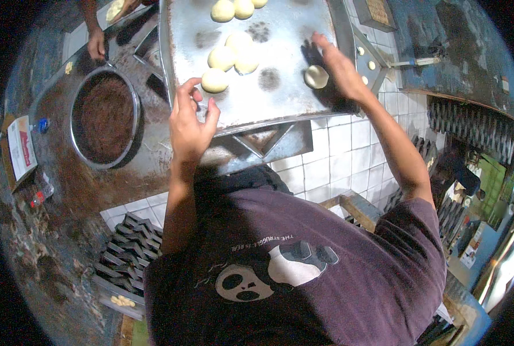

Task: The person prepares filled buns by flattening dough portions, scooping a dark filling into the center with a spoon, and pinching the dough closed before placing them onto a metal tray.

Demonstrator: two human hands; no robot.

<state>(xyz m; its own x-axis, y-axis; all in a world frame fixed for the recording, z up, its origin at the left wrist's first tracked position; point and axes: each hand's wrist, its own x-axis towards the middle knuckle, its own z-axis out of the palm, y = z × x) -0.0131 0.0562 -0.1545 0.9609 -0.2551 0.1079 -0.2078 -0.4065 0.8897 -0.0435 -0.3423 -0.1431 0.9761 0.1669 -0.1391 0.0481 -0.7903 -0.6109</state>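
Note:
Several round, pale-yellow dough balls (238, 53) lie in a group on a worn metal tray (280, 34). My left hand (190, 124) is at the tray's near left corner, with fingers curved and thumb apart. Its fingertips are right beside the nearest dough ball (215, 80); whether they touch it I cannot tell. Toward the tray's right side lies a single flatter dough piece (316, 76). Just to the right of that piece, my right hand (340, 68) is low over the tray, fingers stretched out and nothing seen in them.
Left of the tray stands a round metal bowl (105, 118) of dark brown crumbly filling. Another person's hand (96, 45) is at its far rim. A white box (21, 149) lies farther left. Stacked metal pans (129, 254) stand at the lower left. White tiles (349, 144) show below the tray.

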